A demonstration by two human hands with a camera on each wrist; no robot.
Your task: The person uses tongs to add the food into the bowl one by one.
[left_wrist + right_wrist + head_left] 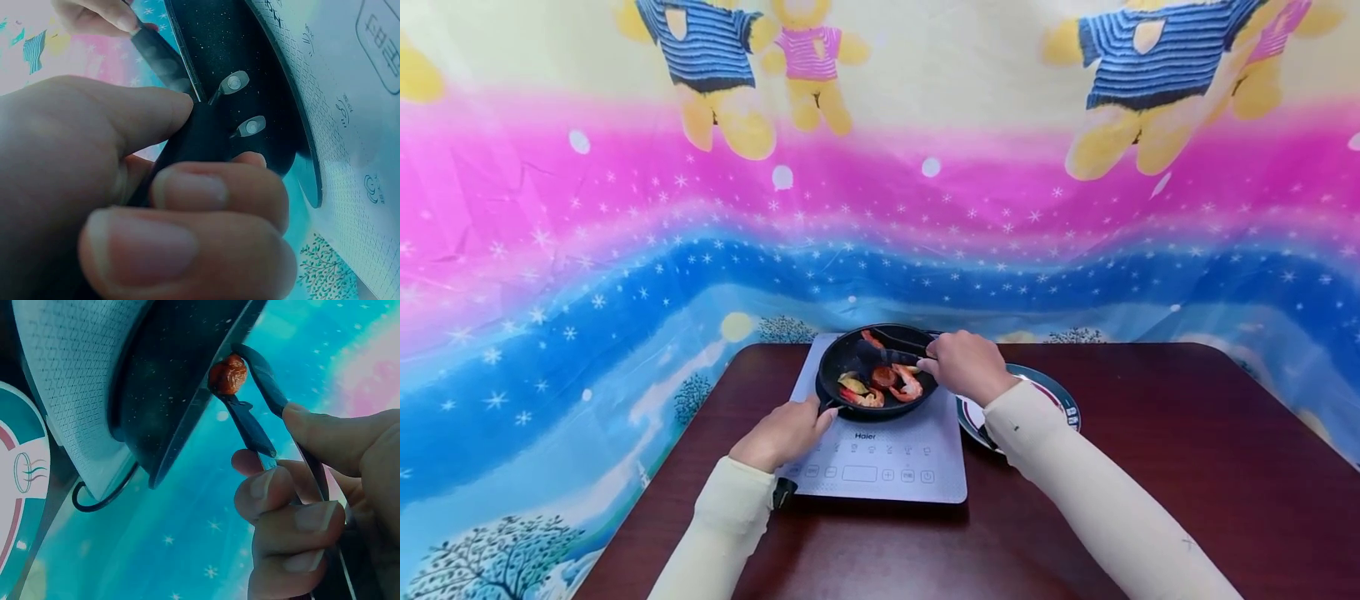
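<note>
Dark bench [1165, 425] by me, white cooktop [880, 487] on it, black pan [840, 358] over its far part, plate [1065, 398] just right. Left hand [784, 432] grips the handle [194, 139]; right hand [972, 365] grips black tongs [265, 384]. Shrimp [907, 387] in the pan; round red-brown piece [229, 375] between tong tips.

The head view is bright and even, with a soft sheen on the wooden table [865, 550] and a shadow below the induction cooker [880, 458]. Both wrist views carry a bluish cast, and the left hand [94, 169] appears rather dim near its camera.
</note>
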